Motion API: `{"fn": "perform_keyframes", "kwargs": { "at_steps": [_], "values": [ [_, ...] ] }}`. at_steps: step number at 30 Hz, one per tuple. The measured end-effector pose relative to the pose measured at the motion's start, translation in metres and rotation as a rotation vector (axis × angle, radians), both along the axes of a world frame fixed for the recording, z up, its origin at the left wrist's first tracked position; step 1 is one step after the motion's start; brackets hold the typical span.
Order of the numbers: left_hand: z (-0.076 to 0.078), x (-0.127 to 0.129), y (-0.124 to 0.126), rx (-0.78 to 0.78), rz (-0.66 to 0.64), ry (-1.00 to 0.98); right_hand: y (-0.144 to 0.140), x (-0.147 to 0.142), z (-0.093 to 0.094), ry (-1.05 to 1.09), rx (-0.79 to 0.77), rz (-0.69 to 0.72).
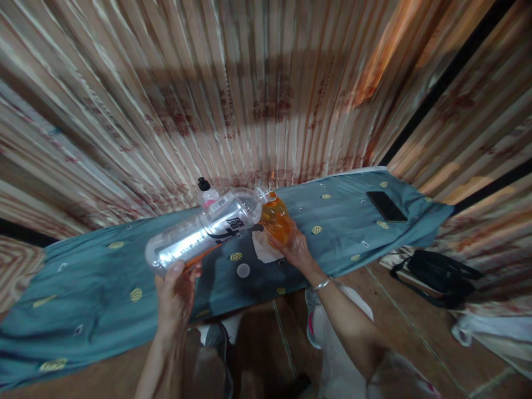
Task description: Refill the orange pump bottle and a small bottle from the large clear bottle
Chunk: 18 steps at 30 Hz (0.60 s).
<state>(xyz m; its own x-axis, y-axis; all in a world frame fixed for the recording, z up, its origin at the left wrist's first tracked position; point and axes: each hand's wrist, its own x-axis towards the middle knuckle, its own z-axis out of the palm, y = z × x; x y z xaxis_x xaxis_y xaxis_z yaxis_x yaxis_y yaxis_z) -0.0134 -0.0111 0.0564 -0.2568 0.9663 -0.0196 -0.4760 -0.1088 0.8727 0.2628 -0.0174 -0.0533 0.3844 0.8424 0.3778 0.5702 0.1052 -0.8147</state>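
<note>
My left hand (177,288) is closed under the lower end of a large clear plastic bottle (203,235) with a silver label. That bottle is tilted, its neck pointing right at the mouth of a smaller bottle of orange liquid (276,216). Around the orange bottle my right hand (294,246) is wrapped, a bangle on its wrist. Whether the two mouths touch, I cannot tell. Behind the large bottle stands a small bottle with a black cap (204,185). A whitish cloth or paper (264,246) lies under the orange bottle, and a round white cap (243,270) sits nearby.
A teal patterned cloth (116,288) covers the long narrow table. Toward its right end lies a black phone (386,206). A dark bag (440,274) is on the floor at right. Pleated striped sheeting (249,83) hangs behind the table, with dark poles at the sides.
</note>
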Motion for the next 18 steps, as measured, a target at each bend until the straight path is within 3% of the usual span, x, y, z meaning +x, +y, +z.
{"fn": "perform_keyframes", "kwargs": {
  "at_steps": [18],
  "values": [
    [0.0034,0.0018,0.0,0.055,0.005,0.046,-0.0001,-0.0005,0.0013,0.005,0.049,0.014]
  ]
}}
